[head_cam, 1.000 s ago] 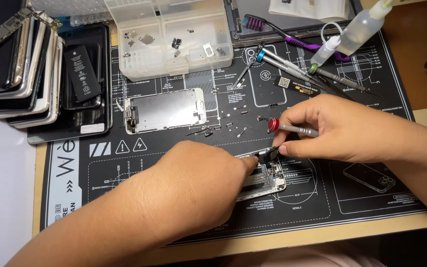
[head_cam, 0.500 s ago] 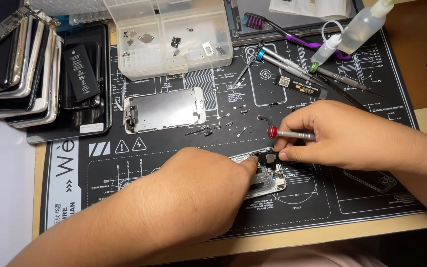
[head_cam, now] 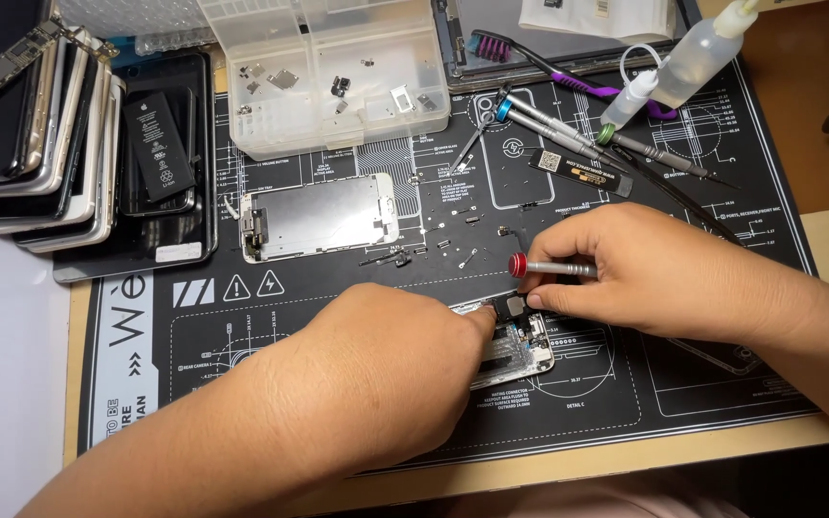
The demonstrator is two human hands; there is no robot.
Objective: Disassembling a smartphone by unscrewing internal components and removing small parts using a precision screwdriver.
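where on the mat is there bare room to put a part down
Barest: the mat in front of the metal plate, left of the left hand, and its front right corner. Crowded: loose screws and screwdrivers below the parts box.

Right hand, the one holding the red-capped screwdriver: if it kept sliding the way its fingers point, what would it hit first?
The right hand points leftward; its fingertips already touch the opened phone, and the left hand probably comes next, though depth is unclear.

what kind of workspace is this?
Most likely a phone repair bench. A black repair mat printed with diagrams covers the desk, phones are stacked at the edge, and a clear parts tray holds tiny components. Both hands work on an opened phone.
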